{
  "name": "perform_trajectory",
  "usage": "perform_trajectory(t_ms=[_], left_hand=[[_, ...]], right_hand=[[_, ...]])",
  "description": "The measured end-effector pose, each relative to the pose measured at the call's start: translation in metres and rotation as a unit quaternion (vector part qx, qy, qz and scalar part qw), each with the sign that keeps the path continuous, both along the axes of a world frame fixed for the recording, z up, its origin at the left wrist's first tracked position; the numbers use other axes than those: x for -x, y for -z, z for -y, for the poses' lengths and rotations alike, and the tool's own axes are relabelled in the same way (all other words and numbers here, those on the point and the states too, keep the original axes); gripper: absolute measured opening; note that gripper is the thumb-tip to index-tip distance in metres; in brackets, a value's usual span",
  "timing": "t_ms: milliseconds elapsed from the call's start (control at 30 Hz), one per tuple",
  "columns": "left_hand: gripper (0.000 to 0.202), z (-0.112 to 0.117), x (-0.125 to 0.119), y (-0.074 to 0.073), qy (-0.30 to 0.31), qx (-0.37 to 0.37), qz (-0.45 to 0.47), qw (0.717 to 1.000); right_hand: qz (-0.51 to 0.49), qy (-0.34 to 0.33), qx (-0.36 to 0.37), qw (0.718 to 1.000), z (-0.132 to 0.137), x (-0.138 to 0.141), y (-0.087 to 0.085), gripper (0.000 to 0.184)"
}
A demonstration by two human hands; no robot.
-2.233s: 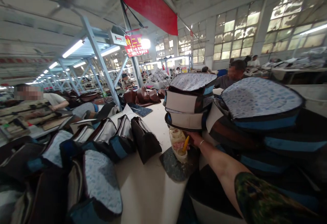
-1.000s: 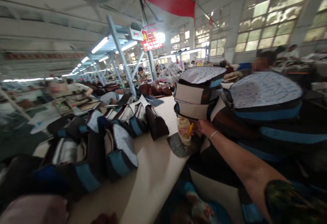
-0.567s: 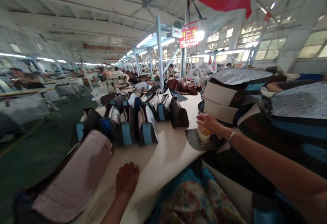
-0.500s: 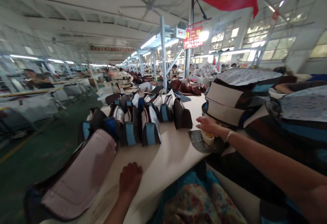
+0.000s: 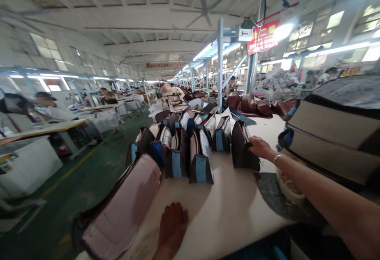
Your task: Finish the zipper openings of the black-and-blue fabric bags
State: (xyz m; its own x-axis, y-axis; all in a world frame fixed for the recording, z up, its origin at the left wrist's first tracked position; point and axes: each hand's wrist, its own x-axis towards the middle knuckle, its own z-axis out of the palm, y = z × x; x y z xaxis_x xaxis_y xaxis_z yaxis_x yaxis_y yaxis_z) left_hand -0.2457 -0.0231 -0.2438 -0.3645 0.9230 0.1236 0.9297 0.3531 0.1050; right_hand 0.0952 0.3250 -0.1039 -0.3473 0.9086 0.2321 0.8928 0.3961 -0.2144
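My right hand (image 5: 261, 148) reaches forward and has its fingers at the side edge of a dark brown bag piece (image 5: 244, 149), which stands upright on the pale tabletop (image 5: 228, 196). The fingertips seem to pinch that edge, though they are partly hidden. My left hand (image 5: 173, 226) rests on the tabletop nearer to me, back upward and fingers curled under, with nothing visible in it. Left of it lies a large pink-lined bag piece (image 5: 123, 204). Several similar bag pieces with blue end panels (image 5: 201, 169) stand in rows ahead of my left hand.
A round pale container (image 5: 286, 186) sits on a dark grey mat (image 5: 270, 192) under my right forearm. Large stacked bag pieces (image 5: 329, 133) rise at the right. Brown leather-like pieces (image 5: 252, 105) lie farther back. A metal post (image 5: 220, 66) stands behind the rows; people work beyond.
My right hand has moved from above the round container forward to the dark brown bag piece and now touches its edge. The view has turned right-to-left, and my left hand stays on the table.
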Motion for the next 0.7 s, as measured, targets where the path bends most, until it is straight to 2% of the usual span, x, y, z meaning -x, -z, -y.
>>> perform_trajectory(t_ms=[133,233,367,467,533,567,633,700], left_hand=[[0.041,-0.001,-0.002,-0.004,0.006,-0.004,0.000,1.000],[0.039,-0.001,-0.004,-0.012,0.018,-0.010,-0.003,1.000],[0.035,0.005,-0.009,-0.018,0.032,-0.028,-0.005,0.999],[0.035,0.011,-0.028,-0.024,0.050,-0.046,0.005,0.998],[0.035,0.016,-0.055,-0.042,0.079,-0.084,0.029,0.993],[0.036,0.018,-0.071,-0.057,0.099,-0.109,0.042,0.988],[0.040,0.025,-0.107,-0.098,0.194,-0.230,0.135,0.944],[0.047,0.035,-0.139,-0.144,0.294,-0.267,0.199,0.896]], right_hand=[[-0.018,-0.065,0.002,0.998,0.026,0.004,0.001,0.029],[-0.043,-0.080,0.018,0.996,0.055,0.008,-0.007,0.031],[-0.093,-0.104,0.041,0.989,0.098,0.013,-0.037,0.027],[-0.140,-0.132,0.056,0.980,0.140,0.005,-0.068,0.021],[-0.168,-0.158,0.078,0.970,0.177,-0.008,-0.085,0.017],[-0.181,-0.173,0.096,0.963,0.199,-0.016,-0.092,0.017],[-0.205,-0.203,0.148,0.946,0.245,-0.033,-0.100,0.016],[-0.225,-0.227,0.205,0.925,0.293,-0.049,-0.104,0.014]])
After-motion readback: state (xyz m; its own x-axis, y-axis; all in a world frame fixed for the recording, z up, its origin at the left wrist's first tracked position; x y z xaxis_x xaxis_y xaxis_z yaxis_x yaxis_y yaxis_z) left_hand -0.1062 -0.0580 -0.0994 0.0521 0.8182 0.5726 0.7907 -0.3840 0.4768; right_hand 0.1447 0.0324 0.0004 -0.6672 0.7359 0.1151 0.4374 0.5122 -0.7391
